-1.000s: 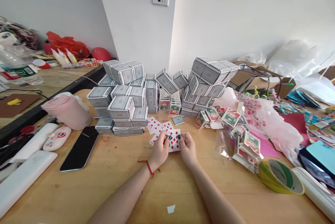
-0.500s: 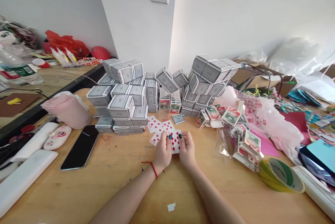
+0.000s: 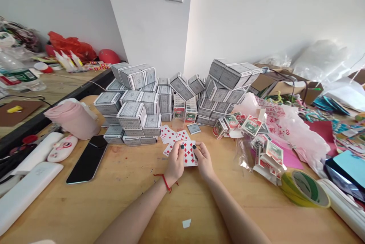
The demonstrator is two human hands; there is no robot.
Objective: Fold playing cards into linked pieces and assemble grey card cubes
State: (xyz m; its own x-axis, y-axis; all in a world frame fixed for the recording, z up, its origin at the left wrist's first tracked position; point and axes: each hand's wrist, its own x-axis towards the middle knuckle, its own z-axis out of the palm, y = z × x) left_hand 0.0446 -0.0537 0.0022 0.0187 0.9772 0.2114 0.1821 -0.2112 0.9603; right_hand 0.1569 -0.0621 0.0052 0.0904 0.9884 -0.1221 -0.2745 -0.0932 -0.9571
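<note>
Between my two hands is a playing card (image 3: 189, 154) with red diamonds, its face toward me; whether more cards lie behind it I cannot tell. My left hand (image 3: 176, 160) pinches its left edge, thumb on the face. My right hand (image 3: 203, 159) grips the right edge the same way, fingers behind. Just beyond the hands, several diamond cards (image 3: 168, 134) lie face up and overlapping on the table. A face-down card (image 3: 194, 128) rests to their right. Behind stand stacked grey-backed card blocks (image 3: 131, 115), with a tilted pair (image 3: 182, 87) bridging the middle.
More grey blocks (image 3: 228, 74) rise at the right. Opened card boxes (image 3: 272, 154) and a yellow tape roll (image 3: 305, 188) lie right of my hands. A phone (image 3: 87, 160) and a pink cloth roll (image 3: 72, 119) are on the left. A paper scrap (image 3: 186, 223) sits near the front.
The held card has shifted slightly left and up and shows more of its face. Both hands still hold it, with the right thumb farther over its face. The stacks stay as they were.
</note>
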